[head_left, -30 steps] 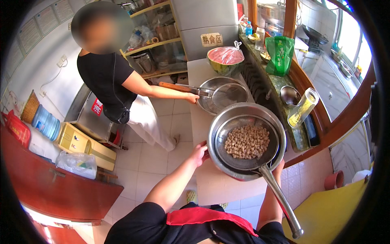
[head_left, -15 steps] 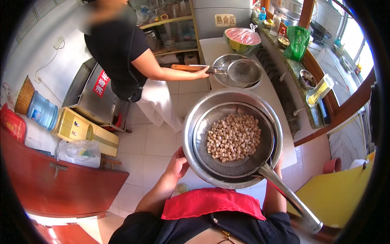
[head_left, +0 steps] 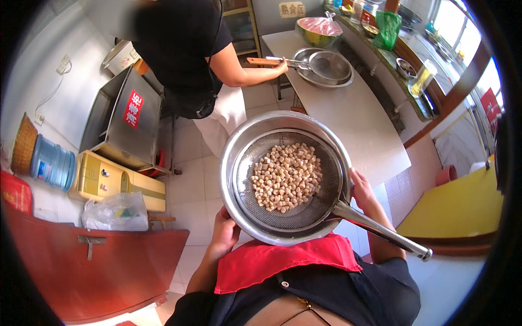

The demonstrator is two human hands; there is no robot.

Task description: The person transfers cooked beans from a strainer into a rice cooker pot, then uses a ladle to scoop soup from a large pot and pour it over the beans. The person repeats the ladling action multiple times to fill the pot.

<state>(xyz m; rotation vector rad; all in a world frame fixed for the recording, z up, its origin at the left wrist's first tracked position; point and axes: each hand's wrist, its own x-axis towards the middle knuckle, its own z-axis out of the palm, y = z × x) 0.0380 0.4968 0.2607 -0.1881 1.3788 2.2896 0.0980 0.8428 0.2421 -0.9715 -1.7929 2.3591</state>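
I hold a wide steel bowl (head_left: pixel 230 187) in front of my red apron (head_left: pixel 261 263). My left hand (head_left: pixel 224 232) grips its lower left side and my right hand (head_left: pixel 362 189) its right side; the bowl's rim hides part of the fingers. Inside rests a round mesh strainer (head_left: pixel 330 163), its metal handle (head_left: pixel 383 232) sticking out over the rim above my right forearm. Small, pale beige rounded pieces (head_left: pixel 287 177) lie heaped in the strainer; their kind is unclear.
A person in black (head_left: pixel 176 65) stands ahead, one hand (head_left: pixel 281 66) on a wooden-handled strainer (head_left: pixel 326 66) over a metal basin (head_left: pixel 326 84) on a white table (head_left: pixel 375 146). A watermelon under plastic wrap (head_left: pixel 315 37) sits behind. At left are a dispenser (head_left: pixel 103 176) and red-brown door (head_left: pixel 119 261).
The bowl and strainer have moved left and slightly up in the picture, with both hands. The white table and the person in black appear nearer. More of my right hand shows.
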